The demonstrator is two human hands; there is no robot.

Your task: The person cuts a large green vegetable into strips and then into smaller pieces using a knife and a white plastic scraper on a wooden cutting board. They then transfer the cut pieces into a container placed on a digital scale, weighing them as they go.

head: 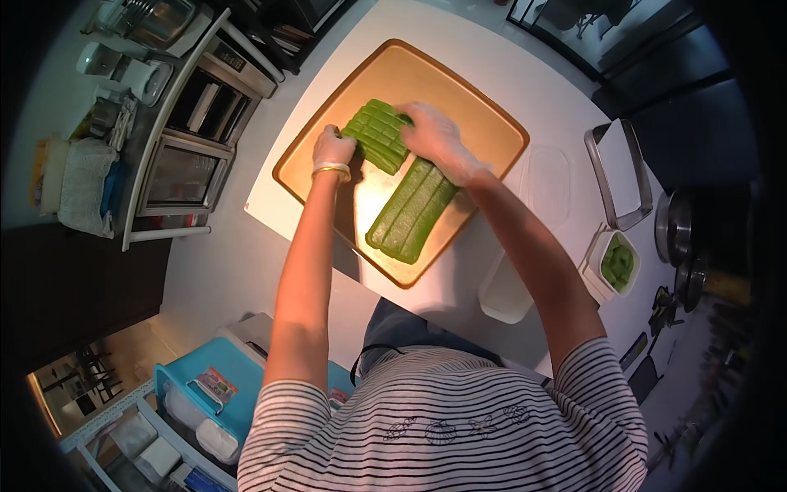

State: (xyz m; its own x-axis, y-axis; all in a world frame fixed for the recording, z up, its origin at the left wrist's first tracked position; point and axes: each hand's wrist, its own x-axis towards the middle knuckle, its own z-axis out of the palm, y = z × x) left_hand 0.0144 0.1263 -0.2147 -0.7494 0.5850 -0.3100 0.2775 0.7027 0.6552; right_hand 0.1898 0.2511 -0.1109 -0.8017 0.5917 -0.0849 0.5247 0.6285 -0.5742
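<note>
A green, jelly-like block (376, 134), scored crosswise into small pieces, is held between my two hands over a gold baking tray (479, 117). At its left edge is my left hand (334, 150), in a clear glove, with the fingers curled in. My right hand (433, 135), also gloved, grips the block's right edge, and its fingertips are partly hidden. Below it on the tray lies a longer green slab (412, 212) with lengthwise cuts. Its upper end sits close under my right wrist.
On the white table (393, 18), right of the tray, are a clear plastic lid (547, 184), a translucent container (507, 295), a metal tray (599, 166) and a white tub (593, 264) holding green pieces. Metal bowls (676, 227) stand farther right. An oven (190, 154) is at left.
</note>
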